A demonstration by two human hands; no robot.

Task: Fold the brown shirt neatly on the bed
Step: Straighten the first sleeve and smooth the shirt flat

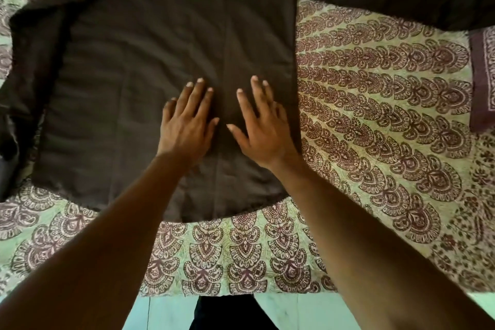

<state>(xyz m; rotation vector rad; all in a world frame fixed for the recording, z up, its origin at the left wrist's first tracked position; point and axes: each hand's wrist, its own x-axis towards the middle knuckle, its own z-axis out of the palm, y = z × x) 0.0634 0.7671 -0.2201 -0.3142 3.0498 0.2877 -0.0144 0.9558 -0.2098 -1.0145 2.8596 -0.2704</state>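
The dark brown cotton shirt point(166, 56) is spread flat on the paisley-printed bed point(375, 115), its long axis running away from the flat, open left hand point(186, 126) and right hand point(263, 131) pressed side by side near its hem, the right hand nearer the side edge.

Shirt point(139, 67): dark brown, plain, spread flat on the bed point(375, 104), hem toward the near edge. One sleeve stretched straight out to the right; the other bunched and rumpled along the left side. Body mostly smooth (faint creases, one vertical line down the middle). Nothing folded over yet.
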